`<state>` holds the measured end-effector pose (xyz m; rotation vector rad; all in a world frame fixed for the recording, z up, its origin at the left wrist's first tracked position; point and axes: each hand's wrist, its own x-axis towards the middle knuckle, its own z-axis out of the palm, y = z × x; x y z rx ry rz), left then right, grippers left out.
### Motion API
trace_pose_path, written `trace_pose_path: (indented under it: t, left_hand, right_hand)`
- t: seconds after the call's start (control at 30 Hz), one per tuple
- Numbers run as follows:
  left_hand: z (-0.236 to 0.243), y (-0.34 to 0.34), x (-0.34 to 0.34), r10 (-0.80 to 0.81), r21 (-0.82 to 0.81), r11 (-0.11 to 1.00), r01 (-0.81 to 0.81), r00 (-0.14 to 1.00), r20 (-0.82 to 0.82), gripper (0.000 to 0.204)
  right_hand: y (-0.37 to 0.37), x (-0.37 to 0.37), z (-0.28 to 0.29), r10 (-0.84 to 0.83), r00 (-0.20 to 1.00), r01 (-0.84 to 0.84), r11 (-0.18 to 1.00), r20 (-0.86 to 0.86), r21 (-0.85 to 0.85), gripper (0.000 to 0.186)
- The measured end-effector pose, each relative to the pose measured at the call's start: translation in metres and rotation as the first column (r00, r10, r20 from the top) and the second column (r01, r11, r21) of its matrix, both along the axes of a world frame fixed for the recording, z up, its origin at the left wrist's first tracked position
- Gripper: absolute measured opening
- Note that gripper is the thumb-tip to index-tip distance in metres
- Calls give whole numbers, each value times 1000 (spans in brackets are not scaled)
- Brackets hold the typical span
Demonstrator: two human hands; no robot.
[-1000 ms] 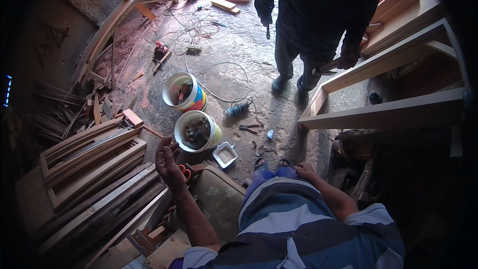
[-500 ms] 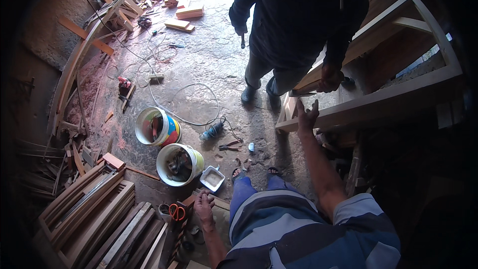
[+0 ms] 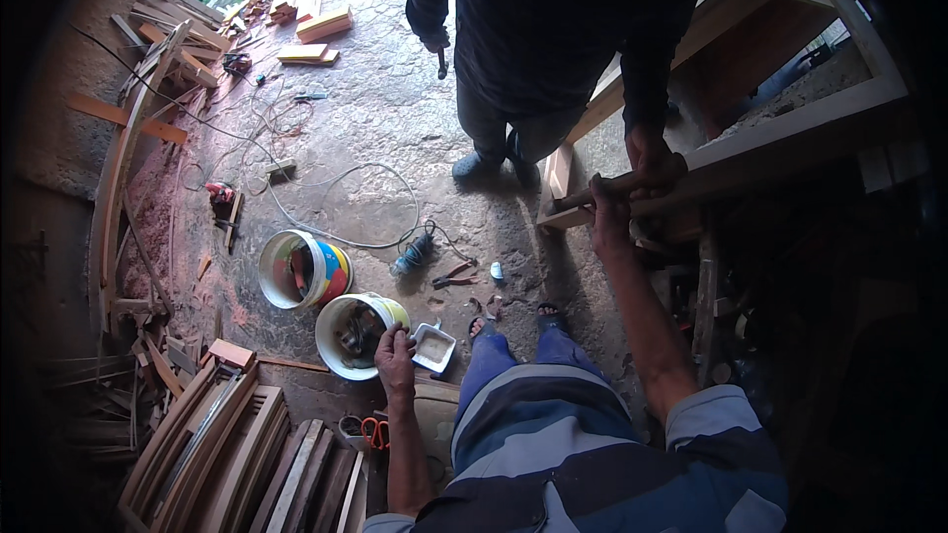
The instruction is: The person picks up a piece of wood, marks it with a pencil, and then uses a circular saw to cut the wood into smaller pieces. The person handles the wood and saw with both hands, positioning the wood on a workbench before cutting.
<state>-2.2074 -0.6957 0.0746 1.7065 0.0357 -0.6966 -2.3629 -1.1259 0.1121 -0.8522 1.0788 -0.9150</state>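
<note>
My right hand [image 3: 610,222] reaches forward and closes on a long chisel-like tool [image 3: 622,181] with a rounded wooden handle. A co-worker's hand [image 3: 649,156] is on the tool's handle end, so both of us touch it. The tool's darker end lies over the corner of a pale wooden frame [image 3: 780,138]. My left hand [image 3: 395,363] hangs low by the rim of a white bucket [image 3: 329,347] of tools, its fingers curled together. Whatever those fingers hold, if anything, is too small to make out.
The co-worker stands ahead, a hammer-like tool [image 3: 441,64] in the other hand. Another bucket [image 3: 344,271], a corded power tool [image 3: 415,254], pliers [image 3: 454,276] and a white tray [image 3: 434,347] are on the floor. Stacked wooden pieces [image 3: 212,434] and orange-handled scissors [image 3: 375,432] lie at lower left.
My right hand has gone from open fingers to closing on the tool, which the co-worker has brought toward me. My left hand has risen toward the bucket. The view has shifted slightly.
</note>
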Motion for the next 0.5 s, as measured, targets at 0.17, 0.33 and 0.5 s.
trace_pose_path:
  t: [0.17, 0.33, 0.5]
  left_hand:
    - [36, -90, -40, -494, 70, 859, 506, 788, 368, 53]
    - [74, -146, -50, -512, 179, 824, 538, 571, 642, 58]
    - [71, -140, -55, -554, 184, 810, 556, 626, 548, 46]
  right_hand:
    - [90, -21, 42, -85, 976, 40, 975, 201, 220, 61]
    - [139, -14, 48, -161, 949, 53, 928, 270, 369, 61]
    - [161, -32, 51, -140, 965, 61, 940, 219, 335, 60]
